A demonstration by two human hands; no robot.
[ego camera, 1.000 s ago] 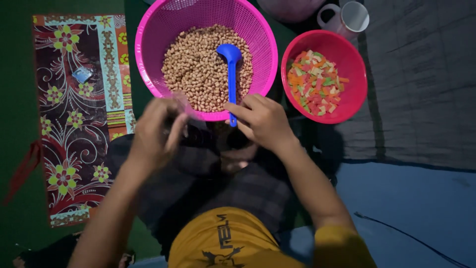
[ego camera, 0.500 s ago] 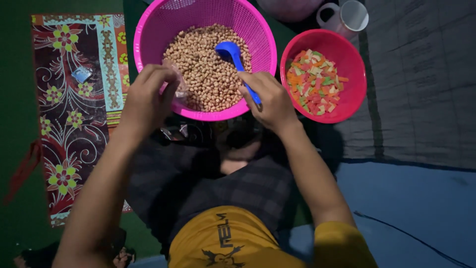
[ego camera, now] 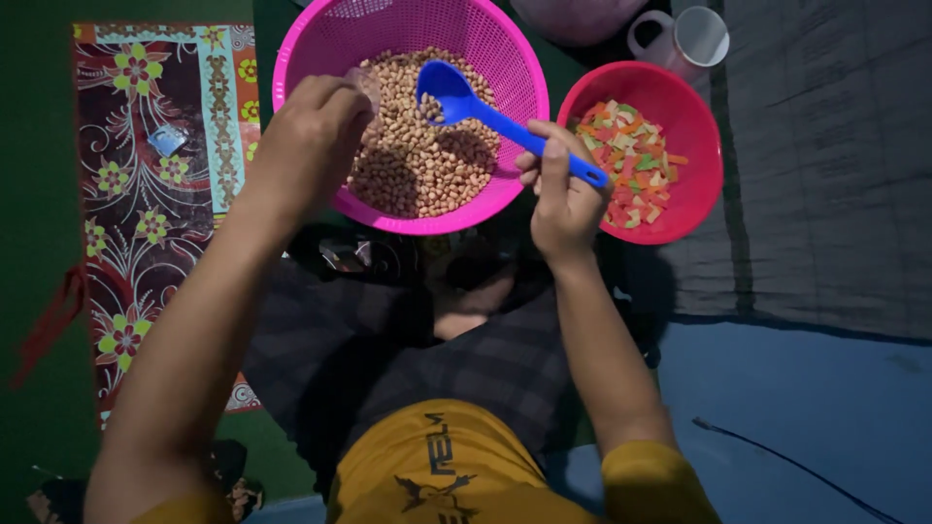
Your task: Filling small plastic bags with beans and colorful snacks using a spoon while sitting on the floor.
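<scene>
Spoon [ego camera: 490, 114] raised since earlier, scoop now loaded over peanuts in pink basket [ego camera: 320, 44]. Right hand [ego camera: 563, 199] fingers clamped on handle; left hand [ego camera: 311, 146] pinches clear bag. Keep scoop level.

To my left a patterned mat [ego camera: 146, 194] with red and green flowers lies on the dark green floor [ego camera: 29, 194], and a small pale blue wrapper [ego camera: 167, 140] rests on it. On my right stands a red bowl [ego camera: 697, 136] full of small orange, green and pale chips [ego camera: 626, 165]. Behind it I see a grey mug [ego camera: 680, 41] with a handle. A dark grey cloth [ego camera: 825, 175] covers the floor there, next to a blue sheet [ego camera: 796, 417].
</scene>
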